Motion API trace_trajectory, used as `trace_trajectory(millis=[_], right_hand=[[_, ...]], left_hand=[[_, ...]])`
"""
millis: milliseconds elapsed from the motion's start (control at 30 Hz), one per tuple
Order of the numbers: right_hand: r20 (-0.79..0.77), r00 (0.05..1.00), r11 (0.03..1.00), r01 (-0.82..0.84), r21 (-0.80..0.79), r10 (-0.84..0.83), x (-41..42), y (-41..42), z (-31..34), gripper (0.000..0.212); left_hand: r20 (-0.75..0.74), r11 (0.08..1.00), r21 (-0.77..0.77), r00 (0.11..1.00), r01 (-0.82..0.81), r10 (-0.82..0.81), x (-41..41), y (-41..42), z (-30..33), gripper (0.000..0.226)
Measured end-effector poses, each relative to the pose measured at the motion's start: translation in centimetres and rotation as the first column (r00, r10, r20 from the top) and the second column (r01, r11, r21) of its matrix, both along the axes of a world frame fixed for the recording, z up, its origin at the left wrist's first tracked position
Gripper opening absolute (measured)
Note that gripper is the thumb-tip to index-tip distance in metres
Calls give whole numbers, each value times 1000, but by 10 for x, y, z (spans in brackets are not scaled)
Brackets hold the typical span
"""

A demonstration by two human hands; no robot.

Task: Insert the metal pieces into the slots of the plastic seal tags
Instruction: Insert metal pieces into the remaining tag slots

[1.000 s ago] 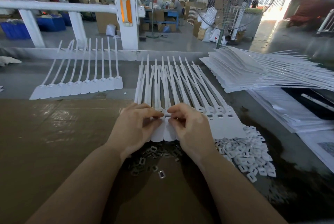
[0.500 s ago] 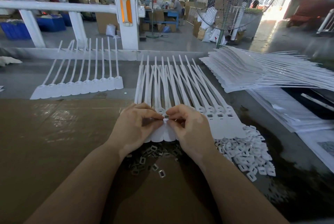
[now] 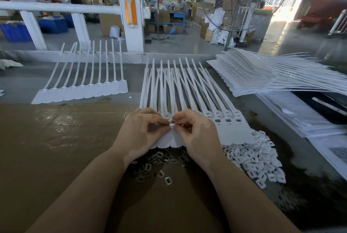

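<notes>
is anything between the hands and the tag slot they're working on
Nothing visible is. The left hand and right hand meet fingertip to fingertip over the row of seal tags, pinching a small white piece at the slot.

Both hands meet over a row of white plastic seal tags (image 3: 189, 112), the left hand (image 3: 139, 132) and right hand (image 3: 197, 135) pinching a small white piece (image 3: 171, 125) between fingertips. Loose metal pieces (image 3: 159, 165) lie on the cardboard (image 3: 56, 148) under the wrists, white plastic caps (image 3: 257, 159) heaped toward its right edge.

Cardboard-covered table (image 3: 47, 148): seal tags (image 3: 216, 120), metal pieces (image 3: 159, 167), white clips (image 3: 257, 161), tag stack (image 3: 262, 74).
</notes>
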State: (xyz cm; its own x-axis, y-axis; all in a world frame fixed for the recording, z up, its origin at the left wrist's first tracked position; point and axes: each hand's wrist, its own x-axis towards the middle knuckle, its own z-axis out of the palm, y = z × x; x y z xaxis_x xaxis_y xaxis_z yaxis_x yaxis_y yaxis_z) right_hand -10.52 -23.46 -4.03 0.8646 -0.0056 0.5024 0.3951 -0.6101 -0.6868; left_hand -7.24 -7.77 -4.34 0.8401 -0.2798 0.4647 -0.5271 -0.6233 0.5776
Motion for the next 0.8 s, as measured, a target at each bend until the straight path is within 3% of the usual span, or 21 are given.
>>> trace_trajectory(millis=[800], right_hand=[[0, 1000, 1000, -16, 2, 16, 0, 0, -1, 15]], left_hand=[[-11, 1000, -9, 1000, -3, 3, -2, 0, 2, 14]])
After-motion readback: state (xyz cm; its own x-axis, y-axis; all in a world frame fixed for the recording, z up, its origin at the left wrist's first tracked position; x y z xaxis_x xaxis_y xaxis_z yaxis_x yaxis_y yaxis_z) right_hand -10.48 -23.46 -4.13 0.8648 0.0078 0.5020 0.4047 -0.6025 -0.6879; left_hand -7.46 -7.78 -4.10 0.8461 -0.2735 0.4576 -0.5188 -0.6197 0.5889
